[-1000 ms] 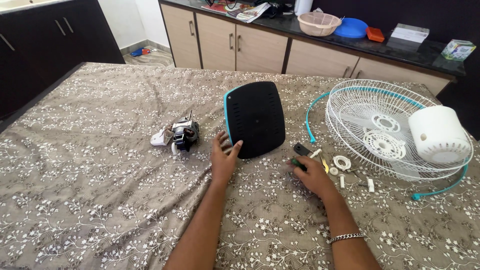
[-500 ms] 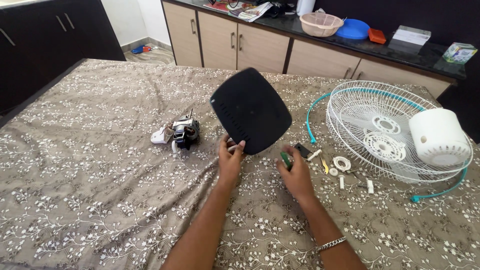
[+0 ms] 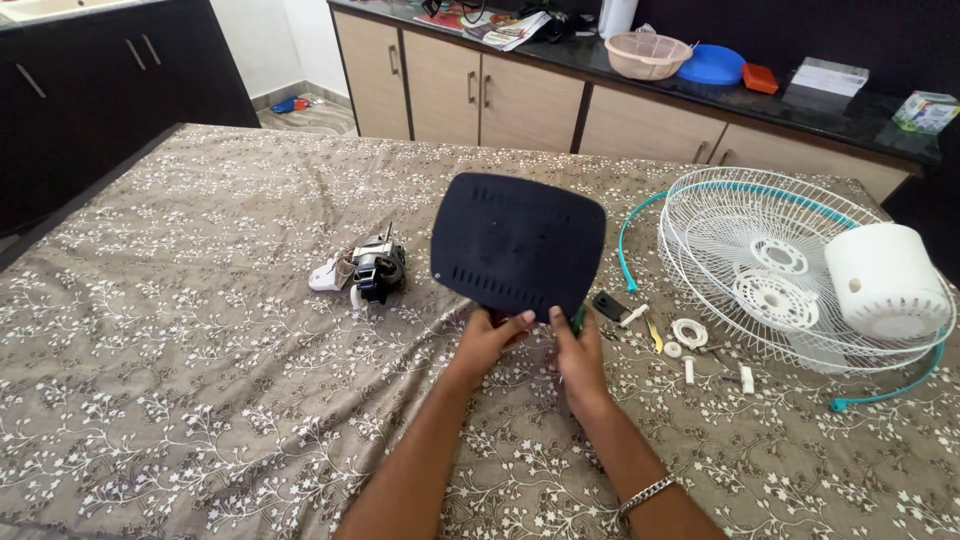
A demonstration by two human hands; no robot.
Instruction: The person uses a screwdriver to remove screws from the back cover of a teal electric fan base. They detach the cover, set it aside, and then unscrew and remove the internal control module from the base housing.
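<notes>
Hands grip the black fan base cover [image 3: 518, 245] at its lower edge, left hand [image 3: 490, 338] and right hand [image 3: 575, 352] close together (right also pinching a green-handled screwdriver [image 3: 577, 318]), tilting its flat underside up, probably for inspection; motor [image 3: 375, 268] lies left of it.

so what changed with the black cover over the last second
The black cover left the table: the left hand lifted it upright, and the right hand, which picked up a green-handled tool, joined at its lower edge. The motor, fan grille and small parts stayed put.
</notes>
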